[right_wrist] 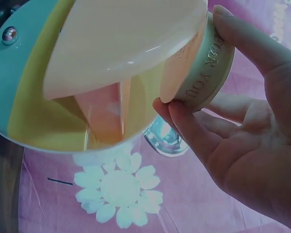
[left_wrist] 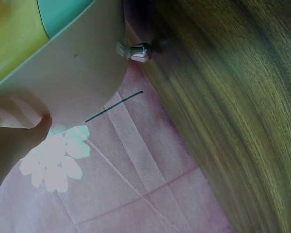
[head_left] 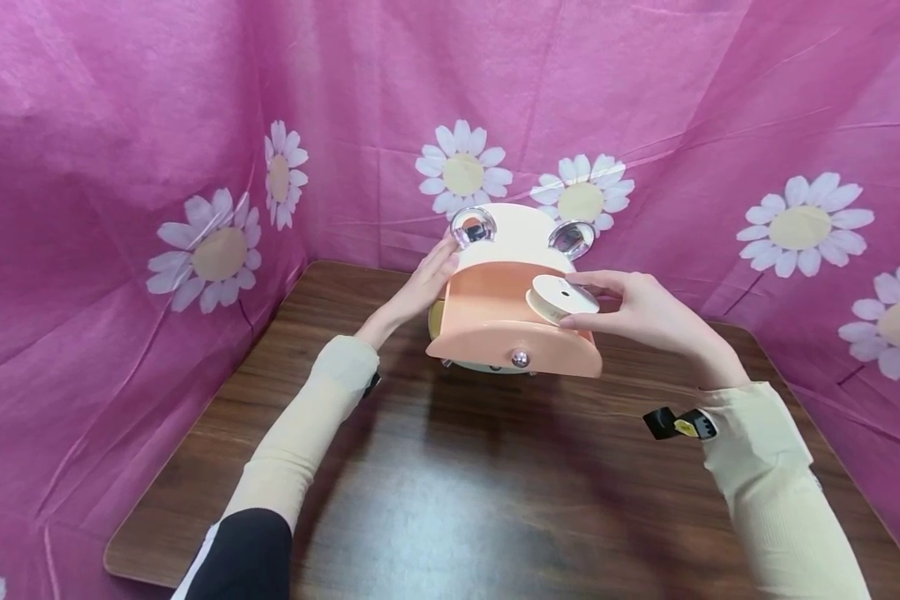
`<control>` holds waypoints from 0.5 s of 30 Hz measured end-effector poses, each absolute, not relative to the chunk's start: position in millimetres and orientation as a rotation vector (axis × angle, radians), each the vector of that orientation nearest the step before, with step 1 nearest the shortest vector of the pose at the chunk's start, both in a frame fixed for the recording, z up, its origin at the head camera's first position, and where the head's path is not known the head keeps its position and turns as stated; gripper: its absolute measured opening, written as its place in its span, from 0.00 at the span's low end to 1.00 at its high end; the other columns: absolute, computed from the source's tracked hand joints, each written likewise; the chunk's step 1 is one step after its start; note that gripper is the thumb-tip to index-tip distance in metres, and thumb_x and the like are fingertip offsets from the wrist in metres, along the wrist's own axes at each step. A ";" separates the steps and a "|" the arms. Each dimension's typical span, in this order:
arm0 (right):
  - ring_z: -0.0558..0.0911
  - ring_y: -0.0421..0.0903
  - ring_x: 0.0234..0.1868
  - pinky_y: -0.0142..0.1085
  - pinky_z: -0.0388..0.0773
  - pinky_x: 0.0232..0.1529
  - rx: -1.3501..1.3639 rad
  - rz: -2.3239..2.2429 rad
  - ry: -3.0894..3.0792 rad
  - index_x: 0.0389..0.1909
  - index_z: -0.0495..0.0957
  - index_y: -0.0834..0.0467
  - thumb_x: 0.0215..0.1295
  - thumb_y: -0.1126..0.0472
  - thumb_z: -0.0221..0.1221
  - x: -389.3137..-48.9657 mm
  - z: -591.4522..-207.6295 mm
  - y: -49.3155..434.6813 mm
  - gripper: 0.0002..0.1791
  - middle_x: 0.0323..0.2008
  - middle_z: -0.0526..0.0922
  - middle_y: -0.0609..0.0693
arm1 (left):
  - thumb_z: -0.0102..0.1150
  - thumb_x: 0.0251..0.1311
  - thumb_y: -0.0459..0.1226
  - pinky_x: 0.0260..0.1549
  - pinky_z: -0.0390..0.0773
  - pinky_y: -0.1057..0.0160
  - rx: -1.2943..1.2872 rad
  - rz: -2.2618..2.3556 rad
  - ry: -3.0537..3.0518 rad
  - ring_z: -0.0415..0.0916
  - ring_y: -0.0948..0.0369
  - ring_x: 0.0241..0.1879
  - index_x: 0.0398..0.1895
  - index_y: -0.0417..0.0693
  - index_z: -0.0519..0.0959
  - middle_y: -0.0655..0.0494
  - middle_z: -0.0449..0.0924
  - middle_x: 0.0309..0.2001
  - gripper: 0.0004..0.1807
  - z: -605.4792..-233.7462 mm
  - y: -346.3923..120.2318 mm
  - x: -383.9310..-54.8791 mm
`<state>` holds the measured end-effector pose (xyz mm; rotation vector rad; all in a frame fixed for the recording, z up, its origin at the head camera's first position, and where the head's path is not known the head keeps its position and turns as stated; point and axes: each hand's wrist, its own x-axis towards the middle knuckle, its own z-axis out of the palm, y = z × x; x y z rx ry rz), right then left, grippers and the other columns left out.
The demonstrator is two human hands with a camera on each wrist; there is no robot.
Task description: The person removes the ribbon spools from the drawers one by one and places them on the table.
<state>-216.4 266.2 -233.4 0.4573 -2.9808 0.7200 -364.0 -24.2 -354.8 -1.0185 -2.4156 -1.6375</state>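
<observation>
A roll of ribbon (head_left: 551, 297) with a small hole in its white face is pinched by my right hand (head_left: 637, 312), thumb on one side and fingertips on the other. In the right wrist view the raised letters "FOR YOU" run along the ribbon's band (right_wrist: 208, 73). The roll is tilted over the right part of a pulled-out peach drawer (head_left: 495, 292) with a silver knob. This drawer belongs to a rounded white box (head_left: 521, 225). My left hand (head_left: 429, 279) rests with extended fingers along the box's left side, partly hidden behind it.
Two shiny silver domes (head_left: 472, 227) stick up from the box top. Its teal and yellow front (right_wrist: 26, 73) shows below the drawer. A small silver foot (left_wrist: 138, 52) juts from the base. The brown wooden table (head_left: 420, 500) meets a pink daisy-print curtain (head_left: 345, 100) behind.
</observation>
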 end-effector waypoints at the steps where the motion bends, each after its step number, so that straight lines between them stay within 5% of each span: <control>1: 0.80 0.40 0.47 0.23 0.71 0.46 0.457 0.713 -2.971 0.65 0.75 0.46 0.53 0.41 0.71 -214.1 -234.0 268.3 0.37 0.53 0.85 0.46 | 0.29 0.74 0.59 0.79 0.34 0.46 -1.017 -1.645 -2.416 0.31 0.58 0.81 0.80 0.52 0.46 0.56 0.34 0.82 0.38 -354.8 -23.7 -363.9; 7: 0.77 0.29 0.46 0.19 0.68 0.47 0.388 0.755 -2.911 0.64 0.76 0.46 0.53 0.42 0.72 -197.7 -240.6 283.9 0.36 0.55 0.84 0.47 | 0.30 0.75 0.51 0.79 0.34 0.44 -1.042 -1.664 -2.415 0.31 0.55 0.81 0.80 0.53 0.46 0.54 0.35 0.82 0.34 -352.3 -21.1 -362.9; 15: 0.77 0.21 0.44 0.13 0.69 0.44 0.245 0.892 -2.852 0.66 0.74 0.48 0.55 0.43 0.71 -182.8 -256.7 304.6 0.37 0.57 0.83 0.51 | 0.28 0.74 0.57 0.78 0.33 0.42 -1.022 -1.637 -2.435 0.30 0.56 0.81 0.81 0.56 0.45 0.56 0.34 0.82 0.36 -353.1 -24.6 -363.2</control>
